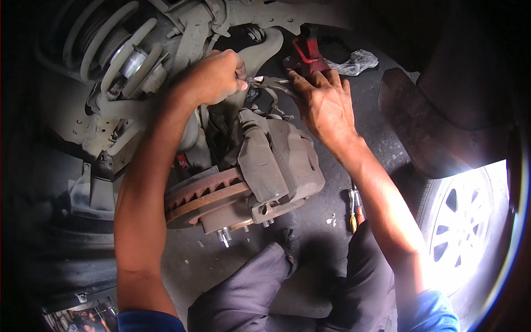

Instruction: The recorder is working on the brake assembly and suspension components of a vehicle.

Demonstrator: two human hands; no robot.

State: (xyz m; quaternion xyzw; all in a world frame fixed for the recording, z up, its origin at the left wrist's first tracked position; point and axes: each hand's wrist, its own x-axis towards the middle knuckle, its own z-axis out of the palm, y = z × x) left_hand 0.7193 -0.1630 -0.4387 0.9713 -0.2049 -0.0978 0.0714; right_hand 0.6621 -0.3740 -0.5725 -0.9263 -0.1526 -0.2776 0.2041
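My left hand (223, 76) is closed, thumb against bent fingers, beside the pale suspension arm (268, 52). What it grips, if anything, is too small to make out. My right hand (327, 105) has its fingers bent downward, and its thumb side is hidden. Between both hands runs a thin, light-coloured piece (271, 82), with dark cables or hoses (273, 100) under it. Below them sit the grey brake caliper (298, 160) and the rusty-edged brake disc (207, 195), with wheel studs (224, 235) pointing toward me.
A coil spring (113, 61) is at the upper left. A red metal stand or jack (307, 51) and crumpled clear plastic (358, 62) lie beyond my right hand. Two slim-handled tools (355, 210) rest by my knee. A wheel (462, 221) and a dark flap (412, 124) are at right.
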